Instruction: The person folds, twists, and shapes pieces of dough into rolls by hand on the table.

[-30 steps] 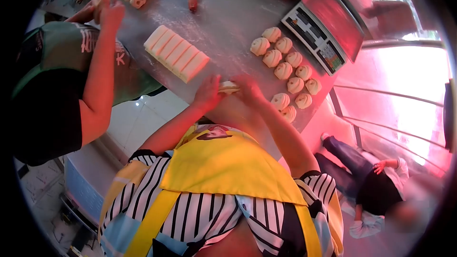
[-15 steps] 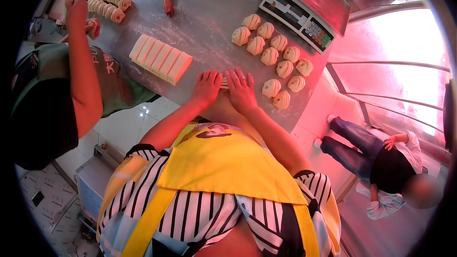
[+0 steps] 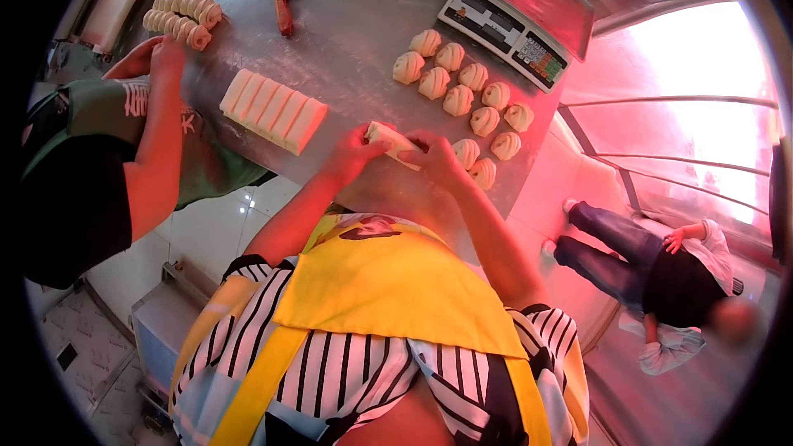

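Between my two hands is a pale strip of dough [image 3: 393, 145], held by its ends just above the near edge of the metal table. My left hand [image 3: 357, 154] pinches the left end, thumb on top. At the other end, my right hand [image 3: 433, 157] closes its fingers round the dough. To the left lies a block of dough cut into several slices [image 3: 274, 111]. On the right, several twisted dough buns [image 3: 459, 99] sit in loose rows, the closest ones beside my right hand.
A digital scale [image 3: 505, 33] stands at the back right. A scraper with a red handle [image 3: 284, 15] lies at the back. At left, a co-worker's hands [image 3: 157, 56] are near two rows of shaped dough [image 3: 183, 18]. Another person [image 3: 652, 264] is at the right.
My hands were flat, side by side over the dough; now they grip its ends and have moved apart, showing the strip. The co-worker's hands came down closer to the shaped dough.
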A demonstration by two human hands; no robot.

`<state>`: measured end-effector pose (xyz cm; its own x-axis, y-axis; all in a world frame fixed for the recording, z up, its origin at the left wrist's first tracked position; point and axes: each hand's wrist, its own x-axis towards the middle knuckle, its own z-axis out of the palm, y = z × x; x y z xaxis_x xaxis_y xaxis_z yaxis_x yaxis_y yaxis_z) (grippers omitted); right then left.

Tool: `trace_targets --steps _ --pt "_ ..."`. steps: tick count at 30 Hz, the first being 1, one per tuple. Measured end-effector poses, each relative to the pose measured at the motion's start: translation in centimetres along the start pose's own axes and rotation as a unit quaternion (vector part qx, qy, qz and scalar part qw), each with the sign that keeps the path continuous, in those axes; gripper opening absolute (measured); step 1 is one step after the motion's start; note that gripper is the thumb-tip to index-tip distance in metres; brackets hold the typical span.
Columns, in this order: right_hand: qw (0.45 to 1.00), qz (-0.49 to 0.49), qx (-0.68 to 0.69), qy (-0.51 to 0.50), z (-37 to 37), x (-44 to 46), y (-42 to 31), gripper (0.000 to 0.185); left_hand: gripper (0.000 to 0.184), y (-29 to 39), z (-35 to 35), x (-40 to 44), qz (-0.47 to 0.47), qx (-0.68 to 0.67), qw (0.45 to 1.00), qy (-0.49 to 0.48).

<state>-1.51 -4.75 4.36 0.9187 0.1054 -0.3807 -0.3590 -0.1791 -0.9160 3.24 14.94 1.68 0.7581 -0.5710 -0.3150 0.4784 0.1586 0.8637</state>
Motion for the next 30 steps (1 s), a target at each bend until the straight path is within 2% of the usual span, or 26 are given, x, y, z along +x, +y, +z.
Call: trace_targets --steps 2,3,6,9,12,15,16,17,18,21,22,23,24,27,30 --pt "1.0 0.011 0.003 0.01 -0.2 0.2 1.0 0.036 0.033 1.2 1.1 -0.1 0.038 0.219 0.975 0.03" --pt "1.0 0.017 0.007 0.013 0.0 0.1 1.1 0.036 0.033 1.7 1.4 -0.3 0.056 0.325 0.943 0.046" --pt "0.979 -0.106 -0.1 0.143 0.7 -1.0 0.8 0.041 0.035 -1.3 0.4 0.9 0.01 0.092 0.992 0.09" --pt "0.901 -0.279 -0.316 0.103 0.5 -2.9 -1.6 0.039 0.032 0.9 0.5 0.5 -0.182 -0.102 0.978 0.03" --pt "0.826 -0.379 -0.397 0.127 -0.9 -2.0 -0.3 0.039 0.031 1.2 0.2 0.9 -0.27 -0.129 0.953 -0.05" --pt "0.914 -0.183 -0.353 0.084 -0.8 -3.0 0.9 0.038 0.025 2.0 0.6 0.8 -0.17 0.102 0.975 -0.098" --pt "0.988 -0.047 -0.134 0.067 -0.7 -3.1 1.4 0.037 0.023 1.7 1.0 0.9 -0.014 0.26 0.962 -0.085" --pt "0.991 0.09 0.093 0.046 -0.4 -2.9 1.9 0.036 0.021 1.1 1.3 1.3 0.146 0.404 0.901 -0.064" --pt "0.923 0.22 0.314 0.02 -0.1 -2.6 2.1 0.035 0.019 0.6 1.3 1.5 0.298 0.528 0.795 -0.037" --pt "0.936 0.086 0.34 -0.024 1.0 -4.4 -1.8 0.036 0.016 -1.0 0.9 2.2 0.241 0.446 0.86 0.056" --pt "0.98 0.007 0.2 -0.018 1.0 -4.7 -1.5 0.038 0.019 -0.8 0.6 2.3 0.145 0.377 0.914 0.029" --pt "0.996 -0.072 0.051 -0.013 0.6 -4.8 -1.2 0.04 0.022 -0.2 -0.1 2.5 0.049 0.3 0.953 0.002" --pt "0.983 -0.152 -0.1 -0.008 0.3 -4.7 -1.2 0.043 0.025 0.5 -0.2 2.8 -0.045 0.22 0.974 -0.024" --pt "0.988 -0.039 -0.149 0.005 0.3 -4.8 -1.8 0.04 0.025 0.6 0.5 2.8 -0.075 0.201 0.977 -0.017" --pt "0.988 -0.012 -0.136 0.077 0.5 -4.6 -3.3 0.031 0.022 0.7 2.3 1.9 0.033 0.403 0.914 -0.008"
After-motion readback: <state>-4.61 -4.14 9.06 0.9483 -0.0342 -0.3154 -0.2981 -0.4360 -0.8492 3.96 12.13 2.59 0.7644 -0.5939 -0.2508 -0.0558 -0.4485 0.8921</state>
